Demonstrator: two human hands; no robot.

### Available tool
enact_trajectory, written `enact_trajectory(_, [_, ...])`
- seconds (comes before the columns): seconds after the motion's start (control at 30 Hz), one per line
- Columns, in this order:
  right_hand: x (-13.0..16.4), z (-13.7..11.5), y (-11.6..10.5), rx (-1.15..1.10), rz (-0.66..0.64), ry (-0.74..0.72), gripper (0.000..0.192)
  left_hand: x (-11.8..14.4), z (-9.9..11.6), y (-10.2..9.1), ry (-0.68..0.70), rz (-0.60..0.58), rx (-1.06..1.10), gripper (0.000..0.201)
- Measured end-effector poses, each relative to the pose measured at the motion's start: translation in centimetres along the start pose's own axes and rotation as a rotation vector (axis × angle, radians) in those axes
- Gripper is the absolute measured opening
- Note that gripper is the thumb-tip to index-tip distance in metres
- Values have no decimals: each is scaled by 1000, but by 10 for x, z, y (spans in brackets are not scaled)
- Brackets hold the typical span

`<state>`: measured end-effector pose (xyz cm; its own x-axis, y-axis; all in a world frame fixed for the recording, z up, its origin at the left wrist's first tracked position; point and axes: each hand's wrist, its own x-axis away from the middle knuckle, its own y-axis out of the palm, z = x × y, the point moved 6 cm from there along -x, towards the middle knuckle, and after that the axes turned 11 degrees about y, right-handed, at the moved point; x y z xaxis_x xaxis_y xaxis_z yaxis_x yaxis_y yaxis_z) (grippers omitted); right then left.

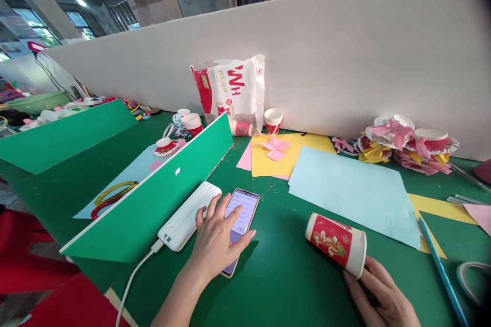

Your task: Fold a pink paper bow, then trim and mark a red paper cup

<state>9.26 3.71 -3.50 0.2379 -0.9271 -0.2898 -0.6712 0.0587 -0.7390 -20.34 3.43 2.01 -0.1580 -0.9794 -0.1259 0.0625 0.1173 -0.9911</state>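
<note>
So the left hand (217,237) is lying flat and relaxed over a smartphone (241,217), fingers spread on the lit glass screen, not gripping anything. The phone is a slim rounded slab lying face up on the green felt-like surface (284,276), its long axis running from near the wrist up and slightly right, away from the person. Just to its left, nearly touching, sits a white glossy plastic power bank (187,217) with a white cable (132,281) coming off its near end. Over on the right, a red and white paper cup (336,244) lies tipped on its side, a tapered cylinder with a printed floral pattern, one white end facing the right hand (381,296) and the other pointing up-left. That hand's fingertips touch the near end of the cup loosely, open rather than clenched. Behind the cup there's a smooth pale blue paper sheet (356,194) overlapping a yellow sheet (291,156), with a little pink folded paper pinwheel (276,147) on it. A green board (153,199) stands slanted beside the power bank.
</note>
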Motion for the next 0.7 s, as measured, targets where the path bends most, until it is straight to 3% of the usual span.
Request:
enact_trajectory(0.43, [-6,-16,-9,-17,99,-41,21,-10,-1,3,-11,-34,-25,58])
enact_trajectory(0.7, [-5,-14,-7,-7,78,-34,19,0,2,6,3,-80,5,58])
